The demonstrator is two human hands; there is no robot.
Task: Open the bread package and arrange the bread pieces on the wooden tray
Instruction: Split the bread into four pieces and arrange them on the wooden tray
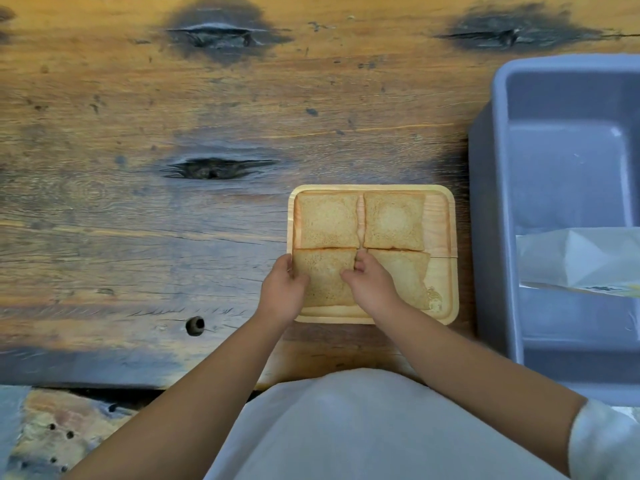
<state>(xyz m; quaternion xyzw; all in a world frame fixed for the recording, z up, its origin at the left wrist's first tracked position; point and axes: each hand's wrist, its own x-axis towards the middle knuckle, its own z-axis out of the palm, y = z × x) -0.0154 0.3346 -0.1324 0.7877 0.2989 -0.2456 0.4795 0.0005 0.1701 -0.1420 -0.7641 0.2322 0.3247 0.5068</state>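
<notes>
Grey bin (498,202) flanks tray (446,216); both hands' fingers (360,266) pinch near-left slice (325,275).

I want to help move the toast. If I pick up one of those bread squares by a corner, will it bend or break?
Probably it bends. The bread slice under the left hand looks thin and soft, so a corner grip could droop or tear it. It seems light. Lying flat on the wooden tray, it shouldn't roll.
</notes>
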